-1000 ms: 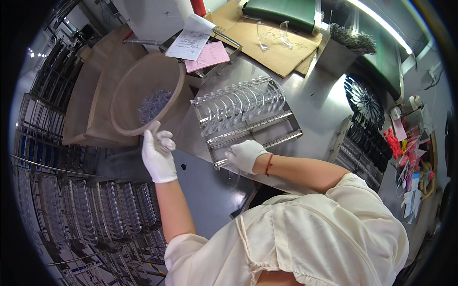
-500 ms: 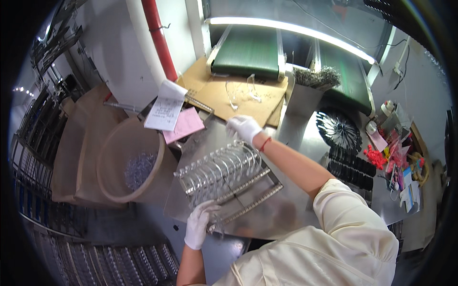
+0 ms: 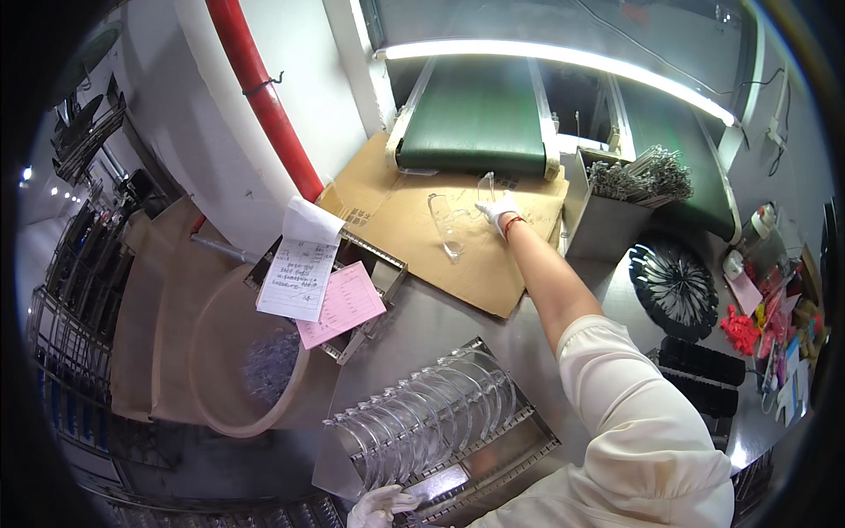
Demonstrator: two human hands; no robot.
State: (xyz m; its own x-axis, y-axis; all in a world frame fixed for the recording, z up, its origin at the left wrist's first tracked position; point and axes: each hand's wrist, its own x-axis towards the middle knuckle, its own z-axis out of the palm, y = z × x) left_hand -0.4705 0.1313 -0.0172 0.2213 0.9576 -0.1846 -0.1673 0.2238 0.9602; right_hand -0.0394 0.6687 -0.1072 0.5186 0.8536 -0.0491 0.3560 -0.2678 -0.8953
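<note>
My right hand [image 3: 499, 211], in a white glove, reaches far forward over the cardboard. Its fingers are closed on the edge of a clear plastic eyeglass frame [image 3: 451, 238]; one temple stands up beside the fingertips. At the bottom edge my left hand [image 3: 384, 506], also gloved, lies against the near left corner of a metal rack [image 3: 515, 437], fingers stretched out and partly cut off by the picture. A row of clear curved pieces [image 3: 414, 418], much like more eyeglass frames, stands across the rack's slotted bars.
Flat cardboard [image 3: 387, 207] lies before a green conveyor belt [image 3: 475, 123]. A metal box of wire pieces [image 3: 642, 176] and a black round stack [image 3: 673, 286] are to the right. Papers [image 3: 304, 268] top another rack at left, beside a large tub [image 3: 231, 431].
My right hand has moved forward from above the rack to the eyeglass frame on the cardboard. The view has shifted, so the rack and left hand appear lower.
</note>
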